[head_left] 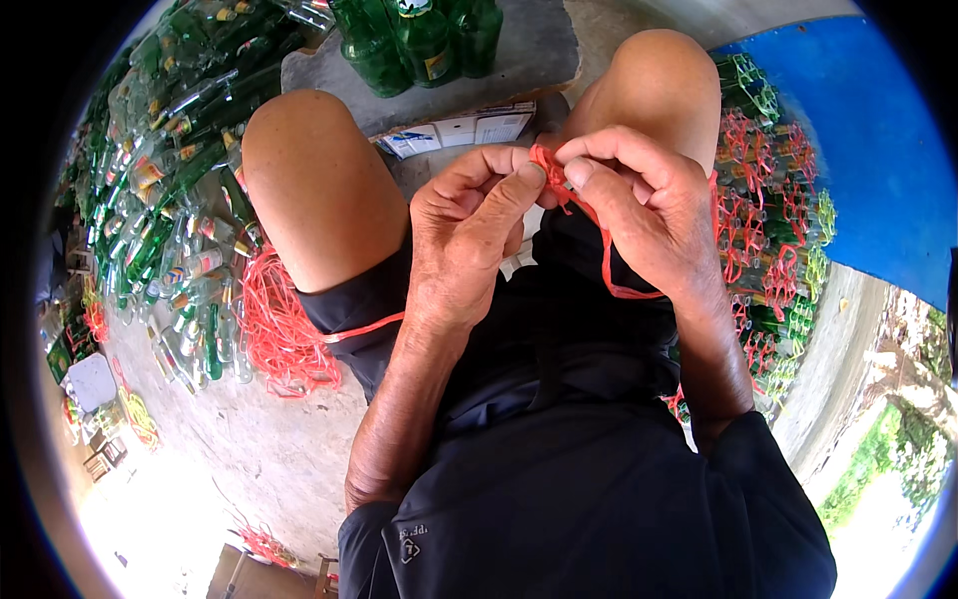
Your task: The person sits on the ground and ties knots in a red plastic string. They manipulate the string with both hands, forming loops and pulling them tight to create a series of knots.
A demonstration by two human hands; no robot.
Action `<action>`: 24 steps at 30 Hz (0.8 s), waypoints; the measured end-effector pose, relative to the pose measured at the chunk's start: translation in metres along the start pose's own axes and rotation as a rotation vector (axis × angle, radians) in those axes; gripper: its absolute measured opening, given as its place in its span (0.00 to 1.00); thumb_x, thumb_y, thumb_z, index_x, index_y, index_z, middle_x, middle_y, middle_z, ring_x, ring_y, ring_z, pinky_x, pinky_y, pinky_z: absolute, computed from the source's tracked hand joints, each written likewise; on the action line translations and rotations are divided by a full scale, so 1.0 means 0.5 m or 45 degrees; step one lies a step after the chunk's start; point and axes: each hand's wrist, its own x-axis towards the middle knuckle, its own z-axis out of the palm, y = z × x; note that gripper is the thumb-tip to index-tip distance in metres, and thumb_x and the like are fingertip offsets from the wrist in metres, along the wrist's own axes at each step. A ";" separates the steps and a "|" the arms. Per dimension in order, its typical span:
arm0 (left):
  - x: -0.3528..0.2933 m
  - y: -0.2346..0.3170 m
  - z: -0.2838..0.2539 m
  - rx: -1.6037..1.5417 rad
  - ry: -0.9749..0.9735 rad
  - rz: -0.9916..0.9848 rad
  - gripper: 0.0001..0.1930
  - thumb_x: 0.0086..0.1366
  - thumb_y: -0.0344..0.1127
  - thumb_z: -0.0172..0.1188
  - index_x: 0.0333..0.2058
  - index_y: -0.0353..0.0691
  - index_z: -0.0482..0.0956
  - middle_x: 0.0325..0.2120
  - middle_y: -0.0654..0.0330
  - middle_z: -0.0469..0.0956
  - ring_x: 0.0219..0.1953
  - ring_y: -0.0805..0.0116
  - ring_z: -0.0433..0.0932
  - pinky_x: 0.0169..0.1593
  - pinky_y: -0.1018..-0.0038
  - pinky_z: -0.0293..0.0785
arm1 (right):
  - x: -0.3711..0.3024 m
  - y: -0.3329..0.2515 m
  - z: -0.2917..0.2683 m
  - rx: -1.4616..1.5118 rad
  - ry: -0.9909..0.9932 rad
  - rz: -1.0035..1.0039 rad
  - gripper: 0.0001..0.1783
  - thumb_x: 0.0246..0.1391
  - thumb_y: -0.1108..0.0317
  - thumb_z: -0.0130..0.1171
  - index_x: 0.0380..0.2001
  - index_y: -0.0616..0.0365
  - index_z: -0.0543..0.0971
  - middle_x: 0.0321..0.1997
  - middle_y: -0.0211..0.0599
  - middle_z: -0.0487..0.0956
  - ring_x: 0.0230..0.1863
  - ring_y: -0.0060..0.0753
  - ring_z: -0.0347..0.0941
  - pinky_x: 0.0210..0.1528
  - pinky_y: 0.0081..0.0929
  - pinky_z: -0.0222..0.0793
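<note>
Between my knees, my left hand [469, 215] and my right hand [639, 200] meet over a bunched red plastic string [551, 170]. The left thumb and fingers pinch one side of the bunch. From the other side, my right thumb and forefinger grip it. A loose length of string loops down under the right hand across my dark shorts. Another strand runs from my left thigh to a tangled red heap [284, 324] on the floor. Just beyond my hands, a group of green glass bottles [424, 45] stands upright on a grey slab [544, 50].
A large pile of loose green and clear bottles [170, 200] covers the floor at left. At right stand rows of bottles tied with red and yellow-green string [763, 220], beside a blue panel [878, 130]. A printed carton [464, 130] sits below the slab.
</note>
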 end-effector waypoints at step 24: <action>0.002 0.004 0.004 -0.118 -0.002 -0.062 0.08 0.72 0.32 0.61 0.38 0.31 0.80 0.27 0.61 0.78 0.17 0.87 0.56 0.19 0.84 0.49 | -0.001 0.018 0.003 0.191 -0.063 0.196 0.06 0.67 0.68 0.56 0.37 0.60 0.77 0.21 0.17 0.66 0.21 0.08 0.56 0.20 0.13 0.50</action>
